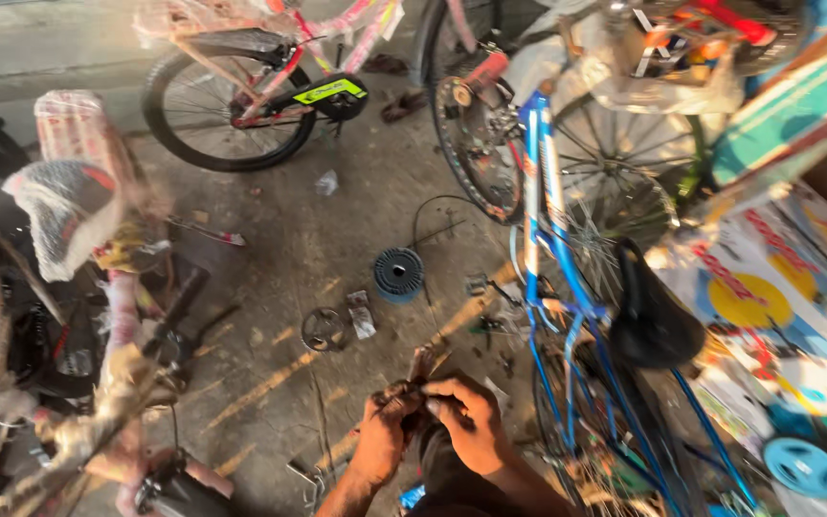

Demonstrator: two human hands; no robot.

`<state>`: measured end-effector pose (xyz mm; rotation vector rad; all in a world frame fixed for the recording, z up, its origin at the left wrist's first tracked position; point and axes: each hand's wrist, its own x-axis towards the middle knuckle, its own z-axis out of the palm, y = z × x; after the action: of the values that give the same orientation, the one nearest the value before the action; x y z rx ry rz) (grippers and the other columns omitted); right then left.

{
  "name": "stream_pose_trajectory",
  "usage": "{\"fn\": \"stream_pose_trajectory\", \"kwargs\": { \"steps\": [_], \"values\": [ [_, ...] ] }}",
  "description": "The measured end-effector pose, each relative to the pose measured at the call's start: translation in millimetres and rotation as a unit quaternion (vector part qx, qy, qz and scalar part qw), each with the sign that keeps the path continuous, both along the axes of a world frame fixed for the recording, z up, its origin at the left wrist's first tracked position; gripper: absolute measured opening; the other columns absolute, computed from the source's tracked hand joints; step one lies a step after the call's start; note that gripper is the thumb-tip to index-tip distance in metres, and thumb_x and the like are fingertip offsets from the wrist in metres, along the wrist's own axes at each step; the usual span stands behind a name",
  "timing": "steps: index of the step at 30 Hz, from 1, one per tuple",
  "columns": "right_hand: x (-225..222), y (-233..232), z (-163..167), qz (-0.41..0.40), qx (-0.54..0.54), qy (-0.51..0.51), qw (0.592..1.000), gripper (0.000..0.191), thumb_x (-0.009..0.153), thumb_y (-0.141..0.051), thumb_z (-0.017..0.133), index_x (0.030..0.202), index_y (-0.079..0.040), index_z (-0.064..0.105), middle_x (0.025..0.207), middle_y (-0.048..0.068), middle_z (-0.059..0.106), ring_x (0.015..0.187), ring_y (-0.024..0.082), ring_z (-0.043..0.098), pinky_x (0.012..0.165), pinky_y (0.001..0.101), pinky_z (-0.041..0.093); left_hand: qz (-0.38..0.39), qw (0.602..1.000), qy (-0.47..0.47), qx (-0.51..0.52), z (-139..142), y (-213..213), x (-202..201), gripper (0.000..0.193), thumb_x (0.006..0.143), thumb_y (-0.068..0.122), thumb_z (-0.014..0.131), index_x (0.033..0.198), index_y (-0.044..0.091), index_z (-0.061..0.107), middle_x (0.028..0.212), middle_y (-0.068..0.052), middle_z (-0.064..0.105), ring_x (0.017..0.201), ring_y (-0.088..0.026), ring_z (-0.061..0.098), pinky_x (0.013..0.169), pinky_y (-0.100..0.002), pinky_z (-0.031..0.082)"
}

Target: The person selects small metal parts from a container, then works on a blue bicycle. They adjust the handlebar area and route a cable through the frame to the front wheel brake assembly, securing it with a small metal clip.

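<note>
While both hands are meeting low in the middle of the view, the person is pinching a small dark part (420, 391) between them, too blurred to identify. The left hand (387, 433) is curling its fingers closed around the part's lower end, and the right hand (468, 421) is closing thumb and fingertips on the same piece from three o'clock, the two hands touching each other. Just beyond the hands, toward twelve o'clock, a round blue-grey spool (399, 273) is sitting on the concrete floor (337, 239), with a small black sprocket (323, 328) lying near it at about eight o'clock from the spool. At three o'clock from the hands, a blue bicycle frame (540, 211) is standing close by, its black saddle (653, 321) pointing toward the viewer. Well apart, at eleven o'clock, a pink bicycle (270, 86) is leaning. At nine o'clock, wrapped bicycle parts (78, 206) are crowding the left edge
</note>
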<state>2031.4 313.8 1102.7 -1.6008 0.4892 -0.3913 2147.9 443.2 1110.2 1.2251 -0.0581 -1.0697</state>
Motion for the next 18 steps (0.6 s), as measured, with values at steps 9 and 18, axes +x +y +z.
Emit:
{"fn": "stream_pose_trajectory", "kwargs": {
  "steps": [9,18],
  "values": [
    [268,-211,5,-0.060,-0.224,-0.104,0.967,0.027,0.091,-0.005,0.069,0.116,0.004,0.064,0.111,0.011,0.067,0.106,0.014,0.063,0.090,0.0269,0.051,0.073,0.997,-0.007,0.021,12,-208,243,0.025,0.091,0.019,0.059,0.069,0.008,0.056,0.057,0.000,0.050,0.046,-0.009,0.036,0.042,-0.029,0.026],
    [430,-364,79,-0.025,0.035,0.020,0.999,0.009,0.095,-0.004,0.073,0.102,0.000,0.072,0.085,0.009,0.068,0.074,0.012,0.058,0.066,0.0264,0.047,0.082,0.993,-0.087,0.006,66,-367,406,0.027,0.093,0.016,0.059,0.070,0.003,0.059,0.059,-0.001,0.053,0.050,-0.009,0.042,0.046,-0.029,0.033]
  ]
}}
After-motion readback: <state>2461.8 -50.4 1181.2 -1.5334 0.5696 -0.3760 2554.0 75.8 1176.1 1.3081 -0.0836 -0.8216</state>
